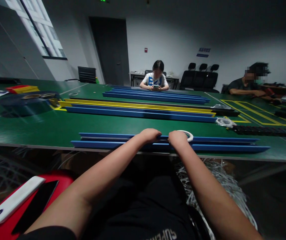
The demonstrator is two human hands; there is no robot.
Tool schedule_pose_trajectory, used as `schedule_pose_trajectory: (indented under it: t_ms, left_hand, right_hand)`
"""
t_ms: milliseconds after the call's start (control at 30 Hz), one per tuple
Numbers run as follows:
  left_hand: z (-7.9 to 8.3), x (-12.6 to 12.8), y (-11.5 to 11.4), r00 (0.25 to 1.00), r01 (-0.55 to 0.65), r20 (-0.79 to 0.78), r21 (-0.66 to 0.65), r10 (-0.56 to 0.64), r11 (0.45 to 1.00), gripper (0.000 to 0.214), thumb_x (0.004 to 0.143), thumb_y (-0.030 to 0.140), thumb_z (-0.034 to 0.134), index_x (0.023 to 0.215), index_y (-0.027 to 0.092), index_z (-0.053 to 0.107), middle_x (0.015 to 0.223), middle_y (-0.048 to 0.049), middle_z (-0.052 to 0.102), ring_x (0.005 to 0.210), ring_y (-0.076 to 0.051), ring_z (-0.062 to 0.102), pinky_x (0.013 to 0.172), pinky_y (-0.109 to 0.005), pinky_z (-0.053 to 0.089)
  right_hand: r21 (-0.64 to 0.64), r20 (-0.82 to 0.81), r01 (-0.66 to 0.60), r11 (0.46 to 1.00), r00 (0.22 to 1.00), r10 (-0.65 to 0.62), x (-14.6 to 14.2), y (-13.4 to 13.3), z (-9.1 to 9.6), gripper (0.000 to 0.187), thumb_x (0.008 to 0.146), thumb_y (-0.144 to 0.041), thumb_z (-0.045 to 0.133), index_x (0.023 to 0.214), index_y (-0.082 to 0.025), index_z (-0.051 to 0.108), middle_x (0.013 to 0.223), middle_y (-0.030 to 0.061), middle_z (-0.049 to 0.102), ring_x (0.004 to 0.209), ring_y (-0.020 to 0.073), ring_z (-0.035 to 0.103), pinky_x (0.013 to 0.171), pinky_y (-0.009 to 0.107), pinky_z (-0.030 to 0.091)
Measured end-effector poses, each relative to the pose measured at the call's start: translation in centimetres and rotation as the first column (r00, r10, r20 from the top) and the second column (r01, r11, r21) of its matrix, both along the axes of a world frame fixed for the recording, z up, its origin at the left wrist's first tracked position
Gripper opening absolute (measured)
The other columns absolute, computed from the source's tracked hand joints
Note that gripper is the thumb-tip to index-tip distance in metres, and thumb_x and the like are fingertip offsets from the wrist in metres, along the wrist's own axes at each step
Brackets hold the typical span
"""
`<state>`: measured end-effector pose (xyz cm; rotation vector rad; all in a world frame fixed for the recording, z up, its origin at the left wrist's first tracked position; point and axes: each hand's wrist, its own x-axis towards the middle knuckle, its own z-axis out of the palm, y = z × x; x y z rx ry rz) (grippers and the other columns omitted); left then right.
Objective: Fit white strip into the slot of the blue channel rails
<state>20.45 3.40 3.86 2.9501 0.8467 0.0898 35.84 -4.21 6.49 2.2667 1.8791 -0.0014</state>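
Observation:
Two long blue channel strips [228, 147] lie side by side along the near edge of the green table. Over their middle is my left hand [151, 135], its fingers curled together in a pinch; what they hold is hidden. Just to its right, my right hand [178, 138] is closed on a white tape roll [190, 136], whose ring shows behind the knuckles. A small gap separates the two hands. My fingertips and the part of the strips beneath them are mostly out of sight.
Yellow strips [137, 106] and more blue strips [143, 115] lie farther back. A wrapped white roll [224, 122] is at right, a blurred dark coil [29, 101] at left. Two people sit across the table. A red stool [57, 178] holds a white device [15, 200] and a dark phone-like slab [36, 206].

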Motion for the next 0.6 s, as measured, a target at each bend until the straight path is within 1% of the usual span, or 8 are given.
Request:
schedule_pose_trajectory:
  t_ms: [100, 167, 200, 267, 367, 433, 533, 600]
  left_hand:
    - [-0.1, -0.4, 0.0, 0.999, 0.029, 0.017, 0.040, -0.029, 0.999, 0.023, 0.084, 0.041, 0.056, 0.097, 0.026, 0.067, 0.101, -0.0058, 0.072, 0.093, -0.022, 0.066, 0.069, -0.027, 0.044]
    - [0.0, -0.7, 0.0, 0.999, 0.045, 0.005, 0.069, -0.045, 0.997, 0.020, 0.084, 0.039, 0.056, 0.095, 0.026, 0.067, 0.101, -0.0056, 0.072, 0.093, -0.022, 0.066, 0.068, -0.026, 0.043]
    - [0.1, -1.0, 0.0, 0.999, 0.049, 0.001, 0.082, -0.049, 0.995, 0.020, 0.083, 0.039, 0.056, 0.093, 0.025, 0.067, 0.101, -0.0055, 0.071, 0.092, -0.022, 0.066, 0.067, -0.026, 0.043]
    - [0.2, -2.1, 0.2, 0.999, 0.049, 0.004, 0.095, -0.049, 0.994, 0.019, 0.084, 0.040, 0.056, 0.092, 0.025, 0.066, 0.100, -0.0052, 0.071, 0.091, -0.021, 0.066, 0.066, -0.026, 0.042]
    - [0.2, -5.4, 0.8, 1.000, 0.018, 0.010, 0.074, -0.019, 0.997, 0.021, 0.084, 0.042, 0.055, 0.089, 0.025, 0.066, 0.097, -0.0048, 0.071, 0.087, -0.021, 0.065, 0.064, -0.026, 0.040]
    - [0.3, -8.4, 1.3, 1.000, -0.020, 0.004, 0.036, 0.020, 0.999, 0.021, 0.084, 0.043, 0.056, 0.088, 0.025, 0.067, 0.093, -0.0047, 0.070, 0.084, -0.020, 0.064, 0.063, -0.026, 0.039]
    - [0.4, -12.8, 2.2, 0.997, -0.075, 0.003, -0.014, 0.075, 0.997, 0.023, 0.082, 0.044, 0.057, 0.087, 0.024, 0.067, 0.090, -0.0042, 0.069, 0.081, -0.019, 0.063, 0.062, -0.025, 0.037]
    - [0.4, -15.0, 2.7, 0.995, -0.104, 0.010, -0.028, 0.104, 0.994, 0.025, 0.083, 0.046, 0.056, 0.084, 0.024, 0.067, 0.087, -0.0034, 0.069, 0.077, -0.017, 0.061, 0.061, -0.025, 0.036]
  right_hand:
    - [-0.040, 0.017, 0.024, 0.999, 1.000, -0.023, -0.3, 0.4, 0.3, 0.035, 0.085, -0.012, 0.046, 0.106, -0.009, 0.074, 0.108, 0.0245, 0.068, 0.099, 0.0328, 0.066, 0.078, 0.046, 0.052]
    - [-0.086, 0.028, 0.016, 0.996, 1.000, -0.013, -0.6, 0.5, 0.7, 0.035, 0.084, -0.012, 0.047, 0.106, -0.011, 0.073, 0.110, 0.0231, 0.068, 0.102, 0.0326, 0.065, 0.079, 0.046, 0.052]
    - [-0.100, 0.030, -0.001, 0.995, 1.000, 0.004, -0.8, 0.6, 1.0, 0.033, 0.085, -0.015, 0.049, 0.106, -0.011, 0.073, 0.111, 0.0224, 0.068, 0.102, 0.0326, 0.065, 0.079, 0.046, 0.052]
    - [-0.102, 0.029, -0.056, 0.993, 0.998, 0.059, -1.4, 0.5, 1.4, 0.032, 0.087, -0.028, 0.053, 0.106, -0.011, 0.073, 0.111, 0.0215, 0.069, 0.101, 0.0329, 0.065, 0.079, 0.045, 0.051]
    - [-0.077, 0.001, -0.162, 0.984, 0.987, 0.163, -2.6, 0.4, 2.1, 0.051, 0.087, -0.056, 0.052, 0.106, -0.014, 0.072, 0.107, 0.0205, 0.069, 0.099, 0.0325, 0.065, 0.080, 0.044, 0.051]
    - [-0.050, -0.030, -0.221, 0.974, 0.975, 0.219, -3.4, 0.4, 2.6, 0.061, 0.086, -0.068, 0.045, 0.107, -0.017, 0.071, 0.106, 0.0188, 0.070, 0.098, 0.0307, 0.065, 0.081, 0.041, 0.050]
    - [0.017, -0.062, -0.296, 0.955, 0.953, 0.296, -4.0, 0.3, 3.6, 0.063, 0.086, -0.072, 0.039, 0.111, -0.021, 0.069, 0.108, 0.0160, 0.069, 0.099, 0.0275, 0.065, 0.082, 0.036, 0.049]
    - [0.020, -0.052, -0.331, 0.944, 0.942, 0.331, -3.9, 0.2, 4.5, 0.060, 0.088, -0.069, 0.039, 0.109, -0.023, 0.069, 0.108, 0.0147, 0.069, 0.098, 0.0267, 0.065, 0.081, 0.034, 0.049]
